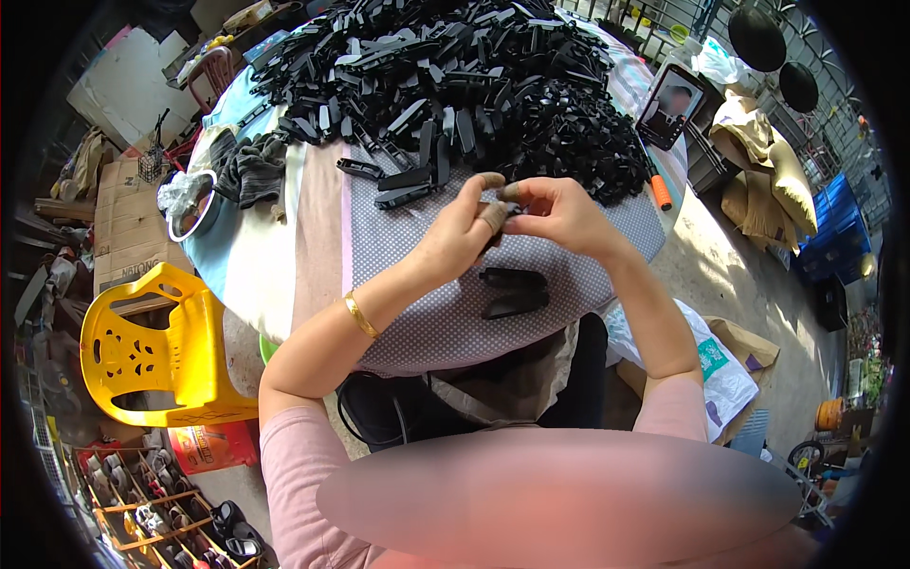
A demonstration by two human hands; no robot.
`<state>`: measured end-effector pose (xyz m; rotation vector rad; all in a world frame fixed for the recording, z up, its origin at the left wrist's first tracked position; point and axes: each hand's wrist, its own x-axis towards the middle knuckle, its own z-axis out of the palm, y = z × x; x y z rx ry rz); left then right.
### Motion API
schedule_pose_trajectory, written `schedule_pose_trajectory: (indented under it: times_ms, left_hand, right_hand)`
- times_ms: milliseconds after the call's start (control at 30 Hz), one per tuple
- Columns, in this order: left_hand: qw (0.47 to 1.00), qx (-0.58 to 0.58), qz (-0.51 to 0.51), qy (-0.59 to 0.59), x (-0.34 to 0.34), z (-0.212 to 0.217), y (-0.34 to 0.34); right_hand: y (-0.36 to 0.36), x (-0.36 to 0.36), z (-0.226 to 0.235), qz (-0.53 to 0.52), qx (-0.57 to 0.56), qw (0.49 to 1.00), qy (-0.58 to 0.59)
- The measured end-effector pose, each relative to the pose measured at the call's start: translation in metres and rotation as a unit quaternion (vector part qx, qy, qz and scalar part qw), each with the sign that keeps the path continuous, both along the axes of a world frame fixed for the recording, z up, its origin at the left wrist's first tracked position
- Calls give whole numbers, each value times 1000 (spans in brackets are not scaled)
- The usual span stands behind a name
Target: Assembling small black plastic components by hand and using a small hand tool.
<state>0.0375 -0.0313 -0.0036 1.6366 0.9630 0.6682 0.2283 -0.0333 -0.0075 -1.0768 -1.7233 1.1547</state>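
My left hand (pixel 457 229) and my right hand (pixel 561 216) meet over the near part of the round table, fingers closed. Between their fingertips is a small black plastic piece (pixel 494 241), mostly covered, so its exact shape is hidden. Tan wraps show on fingers of the left hand. Just nearer to me lie two long black plastic pieces with rounded ends, a upper one (pixel 513 278) and a lower one (pixel 516 303). Beyond my hands rises a big heap of similar black plastic pieces (pixel 408 66), with a mound of smaller black parts (pixel 583 142) at its right.
An orange-handled tool (pixel 661 192) and a propped phone (pixel 670 106) are at the table's right edge. Dark gloves (pixel 254 169) and a bowl with a plastic bag (pixel 193 211) sit on the left. A yellow chair (pixel 175 356) stands left of the table (pixel 318 256).
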Motion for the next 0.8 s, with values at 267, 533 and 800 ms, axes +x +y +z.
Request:
schedule_pose_trajectory:
  times_ms: [267,533,800]
  left_hand:
    - [924,265,-230,150,-7,7,-11]
    - [805,355,168,446,-52,2,43]
    - [870,331,142,337,-40,7,38]
  right_hand:
    - [6,28,-14,-112,230,941,-221]
    - [-7,10,-10,-72,310,870,-377]
    - [-1,8,-7,-33,295,843,-449]
